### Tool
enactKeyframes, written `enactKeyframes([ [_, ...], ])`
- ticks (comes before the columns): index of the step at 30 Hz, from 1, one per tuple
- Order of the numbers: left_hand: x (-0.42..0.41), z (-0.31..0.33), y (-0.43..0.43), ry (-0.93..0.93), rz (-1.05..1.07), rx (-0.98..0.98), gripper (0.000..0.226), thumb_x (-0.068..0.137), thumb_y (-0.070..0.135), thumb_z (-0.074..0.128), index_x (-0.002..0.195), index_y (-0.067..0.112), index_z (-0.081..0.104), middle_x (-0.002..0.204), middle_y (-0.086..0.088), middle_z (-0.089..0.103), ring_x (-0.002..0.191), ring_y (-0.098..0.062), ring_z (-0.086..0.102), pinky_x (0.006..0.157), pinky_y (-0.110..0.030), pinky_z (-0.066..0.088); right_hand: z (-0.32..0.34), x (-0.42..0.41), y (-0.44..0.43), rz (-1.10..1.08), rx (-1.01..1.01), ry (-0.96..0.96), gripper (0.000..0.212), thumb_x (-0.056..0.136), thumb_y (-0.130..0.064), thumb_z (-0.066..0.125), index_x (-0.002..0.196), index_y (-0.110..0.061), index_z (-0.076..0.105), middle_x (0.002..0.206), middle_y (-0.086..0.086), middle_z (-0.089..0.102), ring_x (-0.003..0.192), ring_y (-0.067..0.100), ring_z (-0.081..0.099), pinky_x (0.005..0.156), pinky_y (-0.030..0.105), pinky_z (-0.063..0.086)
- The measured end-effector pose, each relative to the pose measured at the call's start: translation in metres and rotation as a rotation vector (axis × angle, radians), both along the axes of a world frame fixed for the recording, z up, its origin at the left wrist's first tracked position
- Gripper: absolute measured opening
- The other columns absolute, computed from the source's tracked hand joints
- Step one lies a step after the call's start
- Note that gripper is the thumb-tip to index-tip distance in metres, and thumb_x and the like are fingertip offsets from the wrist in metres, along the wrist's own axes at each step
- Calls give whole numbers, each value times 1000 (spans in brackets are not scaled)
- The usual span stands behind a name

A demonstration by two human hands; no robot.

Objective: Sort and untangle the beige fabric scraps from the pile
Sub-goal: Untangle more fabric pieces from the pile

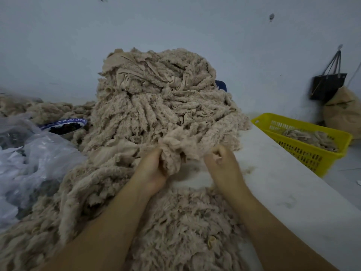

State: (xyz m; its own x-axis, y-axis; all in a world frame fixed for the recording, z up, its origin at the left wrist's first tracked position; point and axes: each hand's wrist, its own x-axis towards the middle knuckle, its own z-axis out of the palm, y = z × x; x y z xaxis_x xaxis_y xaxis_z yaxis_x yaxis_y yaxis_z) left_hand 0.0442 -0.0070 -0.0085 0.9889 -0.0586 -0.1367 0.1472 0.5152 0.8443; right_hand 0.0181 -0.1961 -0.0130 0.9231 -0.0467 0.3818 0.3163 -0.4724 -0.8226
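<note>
A tall pile of beige fabric scraps (160,94) rises at the middle of the white table (283,182). More beige scraps (181,227) lie spread under my forearms. My left hand (152,169) grips a fluffy clump of scraps (175,147) at the foot of the pile. My right hand (222,163), fingers curled, pinches the right end of the same clump. The clump is still attached to the pile above it.
A yellow plastic basket (312,153) holding some beige scraps stands at the table's right edge. Clear plastic bags (29,157) lie at the left, behind them a blue-rimmed bowl (66,126) with dark contents. A black bag (328,85) hangs on the wall above a tan sack (343,112).
</note>
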Motion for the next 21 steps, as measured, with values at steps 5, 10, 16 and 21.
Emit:
enactKeyframes([
  [5, -6, -3, -2, -36, -124, -19, 40, 104, 33, 45, 129, 7, 63, 123, -14, 69, 113, -24, 68, 83, -33, 57, 1, -8, 14, 187, -8, 15, 47, 83, -77, 29, 91, -36, 53, 101, -15, 52, 96, -9, 49, 80, 11, 37],
  [10, -16, 0, -11, -91, -204, 13, 37, 87, 25, 67, 121, 11, 69, 117, -17, 71, 106, -27, 70, 81, -36, 59, -2, -5, 19, 155, -229, 19, 24, 101, -38, 51, 88, -17, 53, 85, -2, 51, 75, 10, 50, 59, 19, 34],
  [16, -12, 2, -15, -35, 26, 172, 25, 91, 24, 65, 109, 8, 73, 110, -17, 73, 98, -29, 71, 82, -38, 57, 1, -8, 12, 39, -266, -78, 34, 101, -14, 42, 71, -22, 28, 66, -1, 31, 56, 10, 25, 52, 30, 18],
  [21, -6, 0, -15, -58, 185, 299, 23, 94, 32, 63, 96, 11, 70, 100, -4, 75, 95, -23, 70, 92, -41, 52, -3, -3, 6, -133, -289, -117, 28, 105, -18, 39, 78, -17, 31, 67, 0, 31, 59, 16, 24, 56, 35, 21],
])
